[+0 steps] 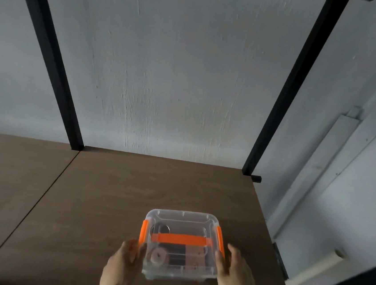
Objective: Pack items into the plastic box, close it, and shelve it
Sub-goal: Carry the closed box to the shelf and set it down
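A clear plastic box (183,220) with its lid on, orange side latches and an orange handle across the top rests on the brown wooden shelf board (112,194). Small items show through the lid, among them a tape roll and a metal ring. My left hand (123,263) presses against the box's left side and my right hand (236,272) against its right side, holding it between them near the shelf's front edge.
Two black metal uprights (52,58) (288,88) rise from the back of the shelf against a pale wall. A second board (3,192) adjoins on the left. The shelf's right edge drops off beside a white wall with a cable duct (335,146).
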The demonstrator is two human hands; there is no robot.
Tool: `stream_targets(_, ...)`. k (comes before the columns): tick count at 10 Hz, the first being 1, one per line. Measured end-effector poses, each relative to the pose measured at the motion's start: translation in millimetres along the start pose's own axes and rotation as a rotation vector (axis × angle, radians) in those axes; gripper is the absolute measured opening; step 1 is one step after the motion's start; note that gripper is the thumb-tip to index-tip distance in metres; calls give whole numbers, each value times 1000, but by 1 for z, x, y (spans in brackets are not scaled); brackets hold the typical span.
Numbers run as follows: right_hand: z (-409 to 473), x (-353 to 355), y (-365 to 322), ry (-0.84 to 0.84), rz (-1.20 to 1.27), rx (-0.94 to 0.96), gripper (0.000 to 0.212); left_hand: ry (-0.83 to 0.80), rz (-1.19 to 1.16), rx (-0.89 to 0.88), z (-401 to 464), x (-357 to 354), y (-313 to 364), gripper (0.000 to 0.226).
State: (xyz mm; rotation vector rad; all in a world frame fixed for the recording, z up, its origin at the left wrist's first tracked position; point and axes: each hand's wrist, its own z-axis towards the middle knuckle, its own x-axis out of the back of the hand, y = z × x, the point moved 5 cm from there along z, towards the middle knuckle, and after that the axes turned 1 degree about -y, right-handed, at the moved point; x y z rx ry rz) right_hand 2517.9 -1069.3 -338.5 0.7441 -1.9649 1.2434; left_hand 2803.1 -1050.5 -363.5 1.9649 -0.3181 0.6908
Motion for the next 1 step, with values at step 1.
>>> stream_targets(1,-10,5,14,2,-113,27,68,24,168,-65,-14,8,3,51)
